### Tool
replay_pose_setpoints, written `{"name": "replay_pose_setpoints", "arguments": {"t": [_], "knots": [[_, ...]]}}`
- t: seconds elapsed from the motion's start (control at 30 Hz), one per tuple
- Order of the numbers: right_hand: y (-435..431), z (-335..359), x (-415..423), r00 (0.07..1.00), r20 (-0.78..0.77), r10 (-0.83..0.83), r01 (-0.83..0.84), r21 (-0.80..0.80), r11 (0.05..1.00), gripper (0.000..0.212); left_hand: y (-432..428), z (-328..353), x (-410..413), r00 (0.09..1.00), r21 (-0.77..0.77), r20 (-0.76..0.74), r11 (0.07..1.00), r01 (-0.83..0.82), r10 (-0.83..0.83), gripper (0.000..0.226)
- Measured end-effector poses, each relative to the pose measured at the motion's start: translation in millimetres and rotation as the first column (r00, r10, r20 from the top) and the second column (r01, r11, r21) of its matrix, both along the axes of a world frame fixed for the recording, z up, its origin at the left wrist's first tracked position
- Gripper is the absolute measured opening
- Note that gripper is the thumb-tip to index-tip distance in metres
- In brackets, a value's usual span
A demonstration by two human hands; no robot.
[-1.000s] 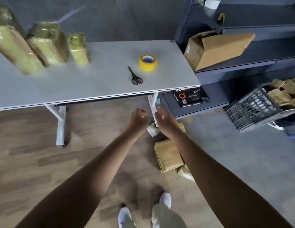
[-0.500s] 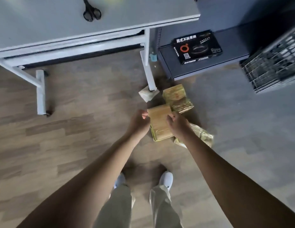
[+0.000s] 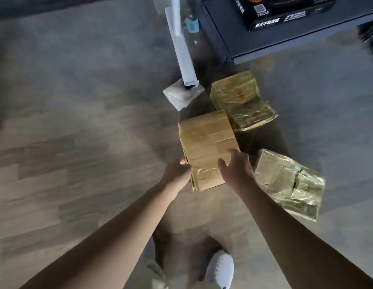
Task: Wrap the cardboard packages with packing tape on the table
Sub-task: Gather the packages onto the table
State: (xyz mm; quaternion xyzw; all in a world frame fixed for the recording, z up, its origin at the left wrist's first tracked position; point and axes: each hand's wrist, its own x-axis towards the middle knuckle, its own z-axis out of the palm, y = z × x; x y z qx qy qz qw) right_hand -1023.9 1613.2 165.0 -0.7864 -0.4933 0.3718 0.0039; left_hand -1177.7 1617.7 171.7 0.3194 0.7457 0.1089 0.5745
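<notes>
A brown cardboard package [image 3: 206, 142] lies on the wooden floor, partly banded with clear tape. My left hand [image 3: 177, 173] grips its near left edge, fingers curled under the side. My right hand [image 3: 235, 165] grips the near right part, thumb on top and fingers down the right side. Beyond it lies a tape-wrapped package [image 3: 239, 99], shiny and yellowish. A third wrapped package [image 3: 289, 182], crumpled looking, lies to the right of my right wrist. The table top, tape roll and scissors are out of view.
A white table leg [image 3: 181, 46] ends on the floor just beyond the packages, with a small pale packet [image 3: 179, 97] at its foot. A dark low shelf [image 3: 285, 38] holding a black printed box [image 3: 281, 11] stands at the upper right. My white shoe [image 3: 220, 270] is below.
I have bent down from facing the table to the floor. Both hands moved from the air down onto the brown package and now grip its near end.
</notes>
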Motion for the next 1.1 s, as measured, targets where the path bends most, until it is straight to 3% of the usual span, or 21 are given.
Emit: {"name": "replay_pose_setpoints", "arguments": {"t": [0.1,0.2,0.33,0.43,0.5,0.6,0.8,1.1], "knots": [[22.0,-56.1,13.6,0.996,0.086,-0.016,0.013,0.035,0.999,0.054,14.4,-73.7,-0.7,0.999,-0.023,-0.029,0.999,-0.029,0.029,0.029],[36.9,-100.5,24.6,0.992,0.089,-0.094,0.090,0.050,0.995,0.054,23.2,-130.4,1.4,0.999,-0.038,-0.032,0.999,-0.032,0.031,0.031],[42.6,-126.5,24.3,0.979,0.110,-0.173,0.152,0.179,0.972,0.054,21.8,-164.5,4.4,0.977,-0.004,0.108,0.983,-0.186,0.185,0.014],[39.7,-117.3,16.6,0.980,0.092,-0.175,0.153,0.209,0.966,0.053,8.1,-160.6,-0.7,0.916,-0.081,0.246,0.948,-0.307,0.318,0.019],[35.6,-97.3,7.6,0.980,0.112,-0.165,0.139,0.214,0.967,0.053,-2.6,-137.7,-9.0,0.854,-0.100,0.314,0.909,-0.405,0.415,0.017],[33.1,-49.9,-5.9,0.978,0.099,-0.183,0.158,0.222,0.962,0.053,-14.3,-90.5,-30.6,0.778,-0.138,0.347,0.849,-0.509,0.523,0.033],[37.1,77.6,-37.0,0.993,-0.043,-0.113,0.119,0.174,0.977,0.047,-25.9,44.9,-85.4,0.697,-0.091,0.405,0.785,-0.613,0.592,0.020],[38.4,315.1,-113.8,0.967,-0.229,0.111,-0.060,0.219,0.974,0.038,-67.5,291.6,-186.5,0.739,-0.029,0.364,0.800,-0.600,0.567,0.043]]}}
